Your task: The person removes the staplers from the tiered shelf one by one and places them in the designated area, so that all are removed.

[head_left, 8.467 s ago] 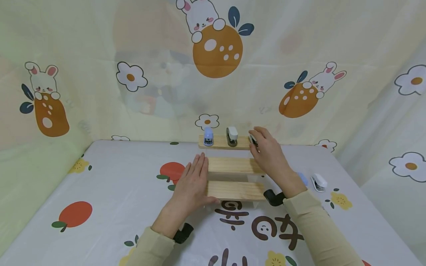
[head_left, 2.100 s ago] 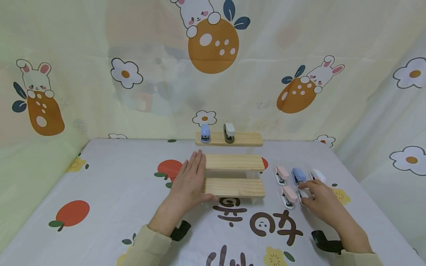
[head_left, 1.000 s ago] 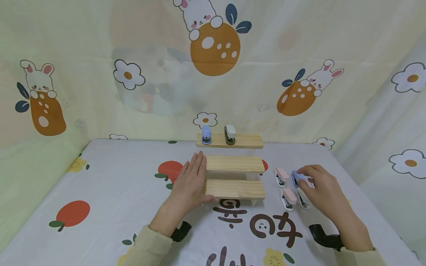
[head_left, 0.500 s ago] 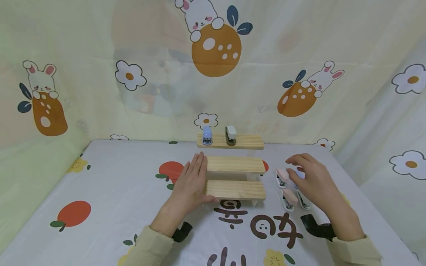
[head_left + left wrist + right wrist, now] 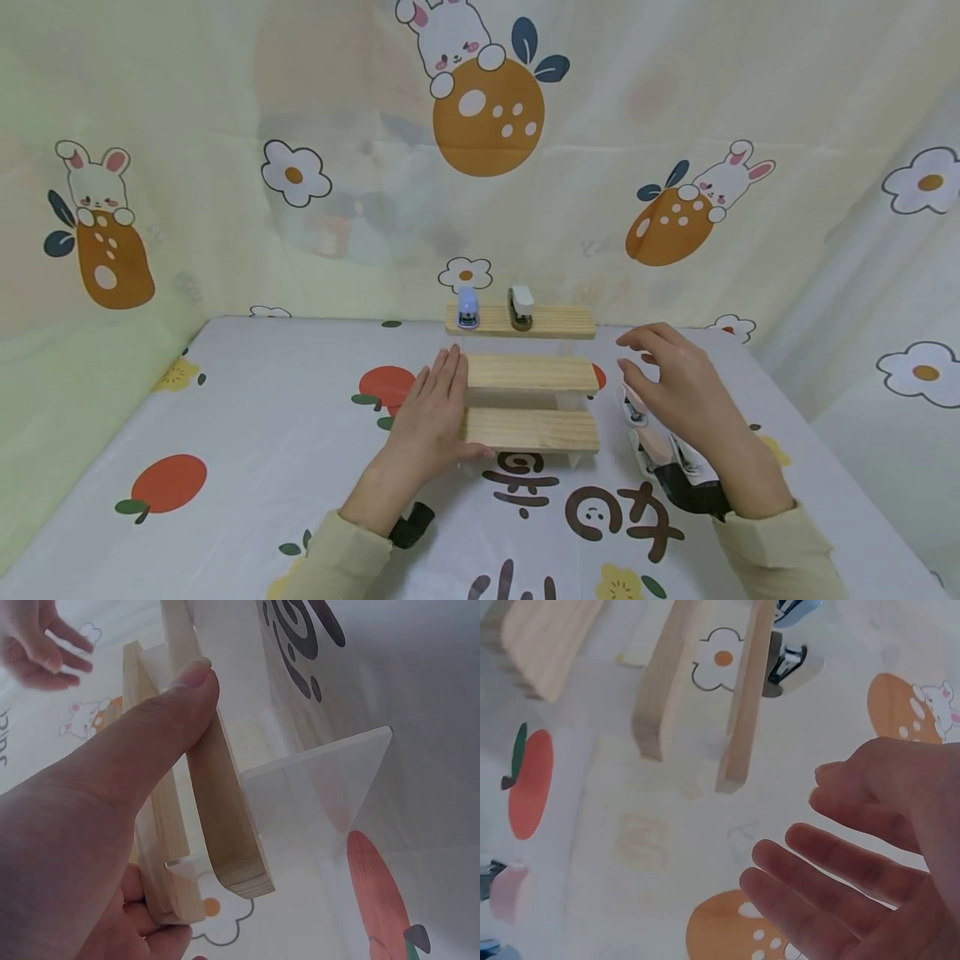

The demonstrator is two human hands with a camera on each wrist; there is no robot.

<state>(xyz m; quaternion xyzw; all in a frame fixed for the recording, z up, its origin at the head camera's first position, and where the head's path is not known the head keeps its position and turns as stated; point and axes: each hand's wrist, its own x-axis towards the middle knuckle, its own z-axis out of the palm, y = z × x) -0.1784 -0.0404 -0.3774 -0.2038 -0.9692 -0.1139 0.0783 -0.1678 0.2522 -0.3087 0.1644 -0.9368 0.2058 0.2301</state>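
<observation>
Here, the right hand (image 5: 678, 383) partly hides staplers (image 5: 634, 408) in head view.

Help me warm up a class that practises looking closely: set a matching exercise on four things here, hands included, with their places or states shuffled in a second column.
Column one
1. Left hand
2. Right hand
3. Dark-based stapler
4. Pink stapler

Column two
A. On the tablecloth
B. Raised, holding nothing
C. Touching the lowest plank
D. On the top plank

Pairs: 1-C; 2-B; 3-D; 4-A
</observation>
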